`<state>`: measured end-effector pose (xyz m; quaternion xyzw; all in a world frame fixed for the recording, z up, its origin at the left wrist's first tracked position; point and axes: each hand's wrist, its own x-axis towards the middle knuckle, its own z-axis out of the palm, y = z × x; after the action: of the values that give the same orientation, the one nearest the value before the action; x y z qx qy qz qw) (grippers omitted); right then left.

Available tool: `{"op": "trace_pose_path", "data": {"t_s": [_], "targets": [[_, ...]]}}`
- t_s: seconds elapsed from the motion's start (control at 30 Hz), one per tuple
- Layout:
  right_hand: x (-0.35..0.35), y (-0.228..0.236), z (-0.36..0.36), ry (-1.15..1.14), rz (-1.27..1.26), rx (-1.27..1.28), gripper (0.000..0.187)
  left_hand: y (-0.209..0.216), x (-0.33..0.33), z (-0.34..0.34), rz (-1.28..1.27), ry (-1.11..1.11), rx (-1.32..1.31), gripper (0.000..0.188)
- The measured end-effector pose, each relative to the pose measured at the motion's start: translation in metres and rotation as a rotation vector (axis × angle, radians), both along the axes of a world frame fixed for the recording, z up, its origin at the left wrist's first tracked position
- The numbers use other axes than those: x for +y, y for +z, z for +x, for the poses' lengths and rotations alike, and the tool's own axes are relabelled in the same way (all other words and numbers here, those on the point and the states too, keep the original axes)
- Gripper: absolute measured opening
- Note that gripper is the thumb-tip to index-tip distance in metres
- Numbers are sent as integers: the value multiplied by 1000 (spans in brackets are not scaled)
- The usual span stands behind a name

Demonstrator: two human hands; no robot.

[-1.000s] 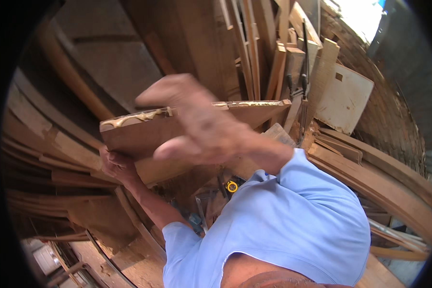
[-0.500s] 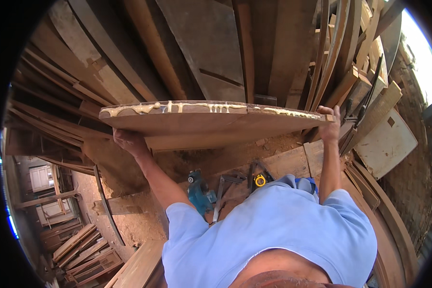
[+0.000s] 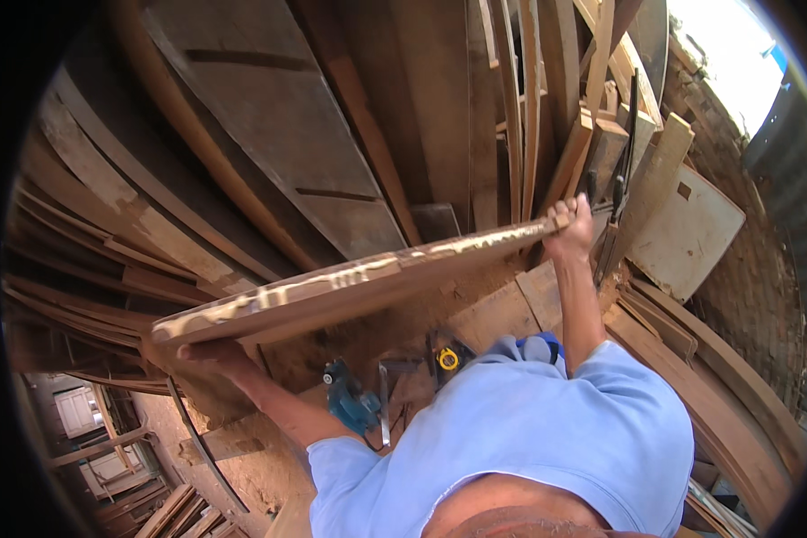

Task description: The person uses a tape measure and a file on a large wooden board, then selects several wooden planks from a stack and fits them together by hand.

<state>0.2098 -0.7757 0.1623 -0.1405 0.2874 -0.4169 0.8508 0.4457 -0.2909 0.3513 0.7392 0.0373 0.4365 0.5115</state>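
A wide brown wooden panel (image 3: 359, 305) is held up in front of me, with one long edge facing up and streaked with cream-coloured, glue-like drips. My left hand (image 3: 213, 357) grips it from below near its left end; the fingers are partly hidden and slightly blurred. At the raised right end, my right hand (image 3: 570, 229) is closed around the panel's corner. Below the panel lie a teal power tool (image 3: 353, 401), a metal square (image 3: 385, 403) and a yellow-and-black tape measure (image 3: 447, 360).
Long boards (image 3: 430, 117) lean in a dense row across the far side. A pale square panel (image 3: 688, 235) stands at the right by a brick wall (image 3: 751, 269). Stacked planks (image 3: 690, 394) lie at the lower right. Sawdust covers the floor (image 3: 242, 466) at the lower left.
The panel has tilted in view: its left end is lower and its right end a little higher. Both hands still hold it, and the whole view has turned.
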Motion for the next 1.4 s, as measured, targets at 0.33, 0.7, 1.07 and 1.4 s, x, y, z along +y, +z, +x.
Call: {"op": "trace_pose_path", "data": {"t_s": [0.33,0.7,1.07,1.4], "targets": [[-7,146,86,117,-498,193,39,-12,36,-14,-227,-70,59,85],[-5,124,74,228,-720,110,34,52,2,-5,938,253,-523,44],[-117,42,46,386,-508,629,25,83,-62,-55,913,-59,111,35],[-350,-20,82,561,-958,1268,73,73,-47,-74,713,-30,83,43]]}}
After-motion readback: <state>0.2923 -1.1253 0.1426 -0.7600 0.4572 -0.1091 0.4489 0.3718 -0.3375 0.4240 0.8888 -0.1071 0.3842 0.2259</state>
